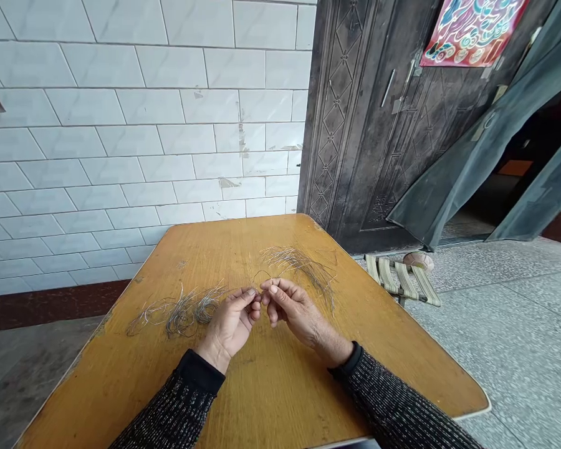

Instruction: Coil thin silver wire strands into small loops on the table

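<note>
My left hand (pixel 236 318) and my right hand (pixel 292 308) meet over the middle of the wooden table (pixel 280 386). Between thumb and fingers, each pinches a thin wire (pixel 262 272), which bends into a small loop above the fingertips. On the left lies a tangle of coiled wires (pixel 182 315), close beside my left hand. Beyond my right hand, a loose bundle of straighter wires (pixel 303 262) fans out across the tabletop. The wire's ends are hidden within my fingers.
A white tiled wall (pixel 121 149) stands behind the table, with a dark carved door (pixel 355 125) to its right. A low striped folding stool (pixel 402 279) stands on the floor at right, near a hanging grey curtain (pixel 477 149). A dark flat object (pixel 350 444) shows at the bottom edge.
</note>
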The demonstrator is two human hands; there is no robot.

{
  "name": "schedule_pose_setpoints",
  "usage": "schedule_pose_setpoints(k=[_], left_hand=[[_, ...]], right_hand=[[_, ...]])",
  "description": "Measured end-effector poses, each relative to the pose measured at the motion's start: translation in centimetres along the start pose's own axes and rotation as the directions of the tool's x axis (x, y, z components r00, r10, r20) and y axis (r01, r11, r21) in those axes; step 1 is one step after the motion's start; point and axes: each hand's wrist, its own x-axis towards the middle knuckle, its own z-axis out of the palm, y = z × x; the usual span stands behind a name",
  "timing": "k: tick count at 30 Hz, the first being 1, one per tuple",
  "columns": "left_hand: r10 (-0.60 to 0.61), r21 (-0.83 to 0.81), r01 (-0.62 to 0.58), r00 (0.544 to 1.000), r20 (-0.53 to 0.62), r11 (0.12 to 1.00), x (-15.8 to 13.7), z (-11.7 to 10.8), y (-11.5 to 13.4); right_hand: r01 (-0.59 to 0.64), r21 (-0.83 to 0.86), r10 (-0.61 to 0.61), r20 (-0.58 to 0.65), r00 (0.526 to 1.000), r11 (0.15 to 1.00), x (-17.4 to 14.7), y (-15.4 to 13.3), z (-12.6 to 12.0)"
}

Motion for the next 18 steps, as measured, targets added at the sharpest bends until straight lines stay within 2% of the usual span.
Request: schedule_pose_setpoints(k=[10, 18], left_hand=[[-0.012, -0.008, 0.012, 1.000, -0.010, 1.000, -0.3, 0.6, 0.0], [-0.001, -0.025, -0.001, 0.997, -0.082, 1.000, -0.5, 1.1, 0.1]], right_hand=[[0.030, -0.091, -0.030, 0.001, 1.000, 0.995, 0.1, 0.2, -0.1], [0.005, -0.059, -0.007, -0.029, 1.000, 0.998, 0.1, 0.4, 0.1]])
